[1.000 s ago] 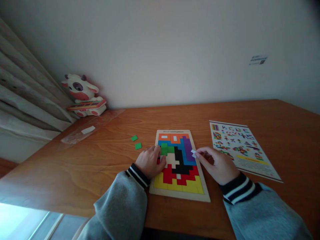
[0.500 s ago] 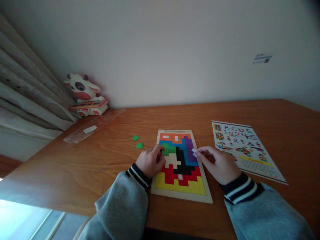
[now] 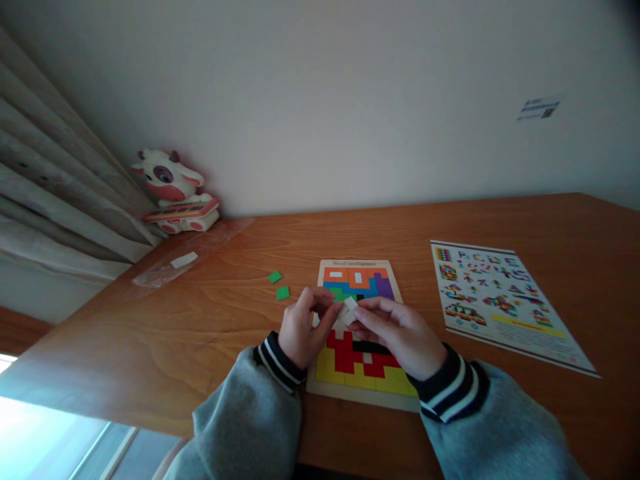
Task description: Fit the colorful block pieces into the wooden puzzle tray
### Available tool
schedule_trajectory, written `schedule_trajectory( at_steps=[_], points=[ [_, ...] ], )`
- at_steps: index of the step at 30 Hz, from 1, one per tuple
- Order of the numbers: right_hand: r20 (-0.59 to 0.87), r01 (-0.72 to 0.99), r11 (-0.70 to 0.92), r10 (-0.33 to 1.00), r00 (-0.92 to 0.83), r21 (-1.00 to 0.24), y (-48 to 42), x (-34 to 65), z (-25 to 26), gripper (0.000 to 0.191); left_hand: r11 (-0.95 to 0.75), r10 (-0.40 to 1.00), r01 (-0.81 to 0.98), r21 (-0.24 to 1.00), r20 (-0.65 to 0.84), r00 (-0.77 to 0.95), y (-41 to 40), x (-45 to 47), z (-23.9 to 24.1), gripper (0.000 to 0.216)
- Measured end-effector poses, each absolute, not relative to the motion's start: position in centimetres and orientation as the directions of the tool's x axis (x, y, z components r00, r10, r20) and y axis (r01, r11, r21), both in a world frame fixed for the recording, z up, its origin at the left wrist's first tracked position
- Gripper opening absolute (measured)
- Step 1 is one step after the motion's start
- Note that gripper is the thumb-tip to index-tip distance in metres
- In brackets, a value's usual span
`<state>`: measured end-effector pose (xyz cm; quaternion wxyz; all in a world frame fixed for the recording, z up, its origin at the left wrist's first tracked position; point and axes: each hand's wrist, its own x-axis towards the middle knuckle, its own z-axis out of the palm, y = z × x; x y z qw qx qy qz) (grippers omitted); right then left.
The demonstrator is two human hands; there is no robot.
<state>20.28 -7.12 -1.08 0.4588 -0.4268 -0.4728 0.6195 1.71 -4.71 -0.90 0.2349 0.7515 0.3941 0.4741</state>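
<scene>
"Where's the white piece?"
"Centre of my frame, pinched by my right hand over the puzzle board."
"And the left hand?"
"Curled fingertips beside it; whether they grip, I can't tell. Two green tiles lie left of centre."

Looks like a room in a home. Has a toy cow with a small toy keyboard in the far left corner, on a broad wooden table set against a plain pale wall. Adds to that a long folded curtain at the left, and on the wall a small label, too small to read. Carries playthings on the tabletop as well: a puzzle board with coloured blocks, loose green tiles, a sheet printed with little colourful figures, and a clear plastic wrapper near the cow.
</scene>
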Motion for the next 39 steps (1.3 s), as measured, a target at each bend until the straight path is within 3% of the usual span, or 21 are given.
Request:
schedule_trajectory(
  at_steps=[14, 19, 22, 25, 30, 34, 39],
  points=[
    [-0.178, -0.185, -0.194, 0.979, -0.103, -0.963, -8.1, 20.5, -1.6, 0.042, -0.699, 0.715, 0.391, 0.599, 0.580, 0.391, -5.8, 2.4, -0.3, 0.007],
    [-0.003, 0.162, 0.001, 1.000, -0.025, -0.987, -7.5, 24.5, -1.5, 0.042, -0.738, 0.666, 0.531, 0.418, 0.578, 0.472, -4.7, 1.5, -0.7, 0.013],
    [0.139, 0.494, 0.093, 0.989, 0.056, -0.865, -6.9, 27.8, -1.7, 0.033, -0.713, 0.685, 0.601, 0.361, 0.543, 0.486, -3.7, 1.0, -1.2, 0.017],
    [0.213, 0.687, 0.103, 0.974, 0.077, -0.719, -6.6, 30.3, -2.0, 0.031, -0.705, 0.699, 0.625, 0.334, 0.477, 0.533, -2.7, 0.6, -1.5, 0.020],
    [0.163, 0.806, 0.102, 0.987, -0.007, -0.583, -6.4, 31.9, -2.5, 0.032, -0.715, 0.692, 0.640, 0.282, 0.410, 0.594, -0.8, -0.1, -1.6, 0.026],
    [0.086, 0.834, 0.083, 0.995, -0.043, -0.545, -6.5, 31.7, -2.4, 0.032, -0.785, 0.603, 0.594, 0.175, 0.438, 0.667, -0.2, -0.3, -1.9, 0.023],
    [0.126, 0.852, 0.132, 0.989, -0.078, -0.506, -6.4, 31.5, -2.2, 0.030, -0.827, 0.510, 0.560, 0.046, 0.480, 0.714, -0.7, -0.1, -1.8, 0.020]
  ],
)
